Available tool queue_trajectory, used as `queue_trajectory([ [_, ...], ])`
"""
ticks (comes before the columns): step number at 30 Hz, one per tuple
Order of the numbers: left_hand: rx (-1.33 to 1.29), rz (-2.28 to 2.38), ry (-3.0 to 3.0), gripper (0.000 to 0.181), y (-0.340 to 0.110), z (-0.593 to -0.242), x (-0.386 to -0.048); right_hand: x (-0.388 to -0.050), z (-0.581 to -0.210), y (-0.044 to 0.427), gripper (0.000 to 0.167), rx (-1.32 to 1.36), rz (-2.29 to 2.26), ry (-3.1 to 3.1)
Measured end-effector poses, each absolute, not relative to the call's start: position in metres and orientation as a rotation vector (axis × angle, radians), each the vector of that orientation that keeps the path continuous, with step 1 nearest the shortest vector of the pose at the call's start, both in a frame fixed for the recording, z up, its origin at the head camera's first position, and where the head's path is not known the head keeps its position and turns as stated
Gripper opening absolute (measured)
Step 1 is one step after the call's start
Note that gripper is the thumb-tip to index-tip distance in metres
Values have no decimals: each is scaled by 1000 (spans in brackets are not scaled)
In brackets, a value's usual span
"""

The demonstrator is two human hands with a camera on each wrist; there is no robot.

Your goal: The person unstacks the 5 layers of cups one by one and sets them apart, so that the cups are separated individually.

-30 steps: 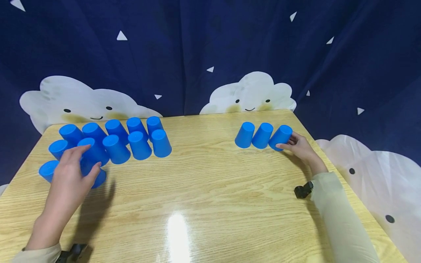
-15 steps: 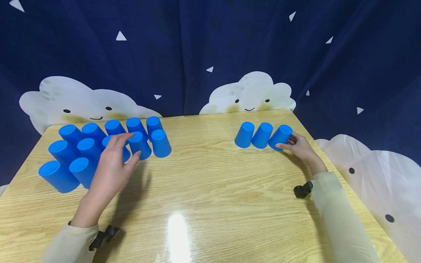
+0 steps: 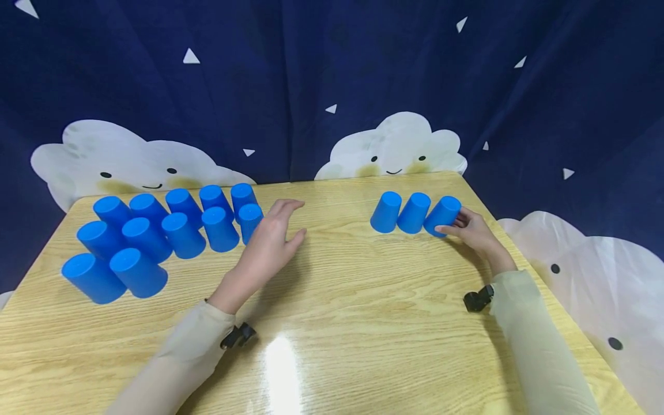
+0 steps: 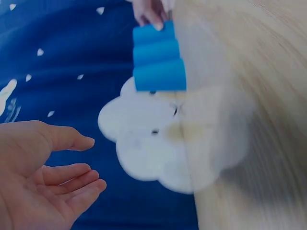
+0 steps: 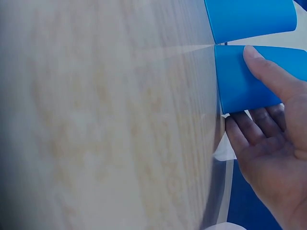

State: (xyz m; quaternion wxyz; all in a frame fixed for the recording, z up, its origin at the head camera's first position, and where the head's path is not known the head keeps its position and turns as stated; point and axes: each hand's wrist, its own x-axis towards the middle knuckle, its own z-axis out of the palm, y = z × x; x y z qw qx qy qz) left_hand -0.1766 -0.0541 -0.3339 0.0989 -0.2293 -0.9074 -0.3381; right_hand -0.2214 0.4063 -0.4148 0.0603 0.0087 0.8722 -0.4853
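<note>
My left hand [image 3: 267, 242] hovers in front of the right end of the left-hand group of cups, partly covering one blue cup [image 3: 250, 217]. Thumb and fingers are spread apart with nothing between them, as the left wrist view of the hand [image 4: 43, 177] confirms. At the far right of the table, my right hand [image 3: 474, 233] holds the end blue cup [image 3: 444, 214] of a row of three, all upside down. In the right wrist view, the thumb lies along the side of this cup [image 5: 240, 81] and the fingers are at its other side.
Several upside-down blue cups [image 3: 140, 274] stand in uneven rows on the left of the wooden table [image 3: 363, 311]. Two more cups [image 3: 413, 213] stand beside the held one. A dark blue curtain [image 3: 290, 86] with white clouds hangs behind the table.
My left hand has moved from the left-hand cups rightward across their front, uncovering the cups it hid. My right hand and the row of three cups have stayed put.
</note>
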Motion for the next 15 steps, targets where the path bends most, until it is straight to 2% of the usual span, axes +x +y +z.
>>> queue_trajectory([
  [9,-843,-1012,-2738,48,11,-347,-209,-223,-414,407,82,26,-1464,2628],
  [15,-860,-1034,-2784,48,46,-355,-235,-224,-414,409,81,28,-1457,2632],
])
